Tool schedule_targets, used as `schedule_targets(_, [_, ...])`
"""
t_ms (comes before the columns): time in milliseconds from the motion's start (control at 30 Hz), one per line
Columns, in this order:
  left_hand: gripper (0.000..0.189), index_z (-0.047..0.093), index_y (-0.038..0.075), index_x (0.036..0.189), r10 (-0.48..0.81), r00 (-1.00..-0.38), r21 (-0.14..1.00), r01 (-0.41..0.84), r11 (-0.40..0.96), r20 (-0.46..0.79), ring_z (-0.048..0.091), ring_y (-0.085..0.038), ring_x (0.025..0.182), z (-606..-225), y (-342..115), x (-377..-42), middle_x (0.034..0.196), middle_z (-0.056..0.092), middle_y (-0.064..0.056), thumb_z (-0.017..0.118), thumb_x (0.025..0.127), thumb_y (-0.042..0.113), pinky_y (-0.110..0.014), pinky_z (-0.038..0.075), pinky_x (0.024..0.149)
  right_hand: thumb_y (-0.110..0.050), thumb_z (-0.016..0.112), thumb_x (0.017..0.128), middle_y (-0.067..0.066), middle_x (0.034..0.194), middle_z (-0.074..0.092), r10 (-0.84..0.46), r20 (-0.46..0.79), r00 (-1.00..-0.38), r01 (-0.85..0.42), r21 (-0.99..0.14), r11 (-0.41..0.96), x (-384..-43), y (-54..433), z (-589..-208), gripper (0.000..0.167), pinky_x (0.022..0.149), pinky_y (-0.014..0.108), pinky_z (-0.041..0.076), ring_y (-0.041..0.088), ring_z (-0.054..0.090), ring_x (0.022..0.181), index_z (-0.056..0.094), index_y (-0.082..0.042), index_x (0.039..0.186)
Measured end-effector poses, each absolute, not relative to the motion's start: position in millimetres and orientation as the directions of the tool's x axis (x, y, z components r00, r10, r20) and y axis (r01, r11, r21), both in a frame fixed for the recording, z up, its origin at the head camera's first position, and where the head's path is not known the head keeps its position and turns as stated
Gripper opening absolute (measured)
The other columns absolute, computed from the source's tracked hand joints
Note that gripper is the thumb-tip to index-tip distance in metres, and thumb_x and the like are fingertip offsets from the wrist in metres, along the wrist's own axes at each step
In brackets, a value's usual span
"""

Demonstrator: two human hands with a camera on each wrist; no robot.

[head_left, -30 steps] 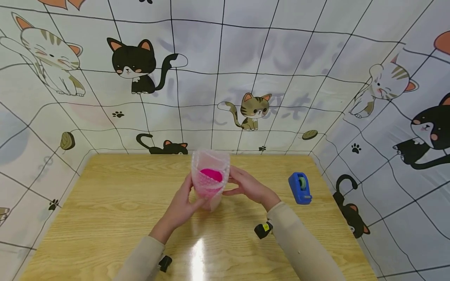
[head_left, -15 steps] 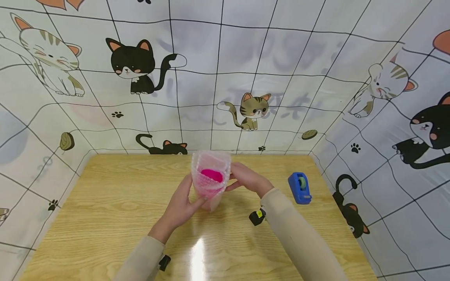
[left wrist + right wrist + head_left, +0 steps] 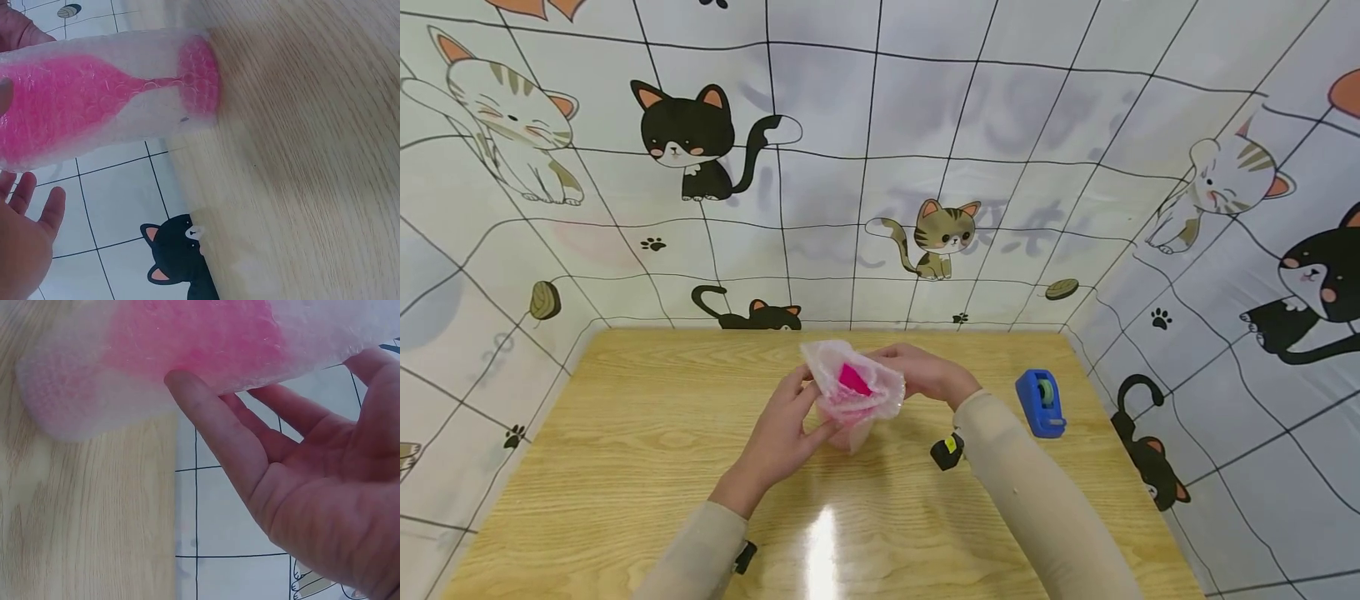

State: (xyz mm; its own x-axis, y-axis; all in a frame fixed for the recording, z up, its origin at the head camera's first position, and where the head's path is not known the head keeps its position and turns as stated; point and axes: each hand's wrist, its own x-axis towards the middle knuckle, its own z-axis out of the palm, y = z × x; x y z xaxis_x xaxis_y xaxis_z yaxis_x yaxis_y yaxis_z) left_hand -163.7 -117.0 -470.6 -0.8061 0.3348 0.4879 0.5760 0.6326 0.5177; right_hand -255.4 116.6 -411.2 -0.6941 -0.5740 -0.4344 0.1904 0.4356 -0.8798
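Note:
A bright pink goblet (image 3: 854, 380), sleeved in clear bubble wrap (image 3: 886, 398), stands on the wooden table between both hands. Through the wrap, the left wrist view shows the goblet's bowl, thin stem and round foot (image 3: 200, 78). The wrap's upper end spreads beyond the rim, its mouth crumpled and tipped toward the right. My left hand (image 3: 775, 433) grips the wrapped goblet from the left, thumb in front. On the right, my right hand (image 3: 928, 373) holds the wrap near its top, its fingertips hidden behind. In the right wrist view its thumb (image 3: 200, 403) lies against the wrap.
A blue tape dispenser (image 3: 1041, 404) sits on the right side of the wooden table (image 3: 647, 417). Cat-patterned white sheeting (image 3: 820, 208) rises behind the table and along both sides. Small black wrist cameras (image 3: 947, 451) hang beneath the sleeves.
The wrap's top was tall and straight. It has now flared, with its mouth bent down toward the right. My right hand has shifted slightly farther behind it; my left hand stays around the goblet.

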Motion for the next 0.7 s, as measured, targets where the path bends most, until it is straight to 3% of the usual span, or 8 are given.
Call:
schedule_targets(100, [0.058,0.059,0.015,0.130,0.324,-0.790,0.497,0.588,0.638,0.520,0.047,-0.029,0.123,-470.1,-115.8,-164.2,0.136,0.048,-0.012,0.082,0.078,0.026,-0.046,0.050,0.096,-0.040,0.051,0.100,0.004,0.105,0.070,-0.571,-0.444,-0.690,0.181,-0.870,0.459,-256.1,116.2,-411.0,0.048,0.073,0.032,0.058,0.012,0.067,0.084,0.056,-0.007,0.135])
schedule_targets(267, [0.062,0.055,0.014,0.134,0.295,-0.851,0.583,0.515,0.628,0.434,0.043,-0.029,0.130,-467.2,-115.6,-162.2,0.139,0.045,-0.009,0.081,0.078,0.022,-0.050,0.045,0.104,-0.039,0.055,0.098,0.007,0.115,0.068,-0.555,-0.464,-0.690,0.184,-0.855,0.485,-256.2,113.4,-409.6,0.049,0.080,0.037,0.059,0.014,0.067,0.091,0.054,-0.007,0.135])
schedule_targets(433, [0.044,0.055,0.007,0.131,0.238,-0.911,0.777,0.412,0.475,0.338,0.045,-0.025,0.127,-462.7,-118.6,-165.2,0.138,0.046,-0.008,0.056,0.087,0.003,-0.049,0.046,0.101,-0.036,0.056,0.098,0.008,0.124,0.065,-0.532,-0.471,-0.703,0.180,-0.842,0.508,-255.0,110.9,-407.2,0.050,0.083,0.038,0.059,0.015,0.067,0.098,0.052,-0.007,0.139])
schedule_targets(500, [0.029,0.060,0.006,0.121,0.186,-0.932,0.839,0.362,0.405,0.312,0.052,-0.024,0.116,-459.5,-119.3,-169.7,0.128,0.053,-0.008,0.047,0.095,0.004,-0.045,0.049,0.092,-0.036,0.056,0.098,0.008,0.125,0.065,-0.528,-0.469,-0.709,0.174,-0.841,0.513,-255.0,110.5,-407.5,0.051,0.083,0.038,0.059,0.015,0.067,0.099,0.052,-0.007,0.139])
schedule_targets(567, [0.025,0.063,0.008,0.114,0.125,-0.956,0.885,0.293,0.362,0.265,0.056,-0.021,0.106,-455.2,-118.7,-175.9,0.116,0.059,-0.007,0.042,0.103,0.015,-0.041,0.053,0.087,-0.037,0.057,0.098,0.008,0.126,0.064,-0.528,-0.464,-0.711,0.163,-0.839,0.518,-254.4,109.8,-407.0,0.050,0.083,0.038,0.059,0.015,0.066,0.099,0.052,-0.007,0.138])
schedule_targets(700, [0.026,0.063,0.012,0.114,0.047,-0.992,0.939,0.126,0.320,0.117,0.059,-0.019,0.102,-447.1,-114.9,-189.8,0.107,0.063,-0.008,0.047,0.103,0.029,-0.034,0.057,0.083,-0.036,0.056,0.098,0.007,0.124,0.065,-0.531,-0.458,-0.713,0.144,-0.837,0.528,-253.2,108.5,-405.8,0.048,0.082,0.037,0.059,0.014,0.066,0.098,0.054,-0.007,0.136])
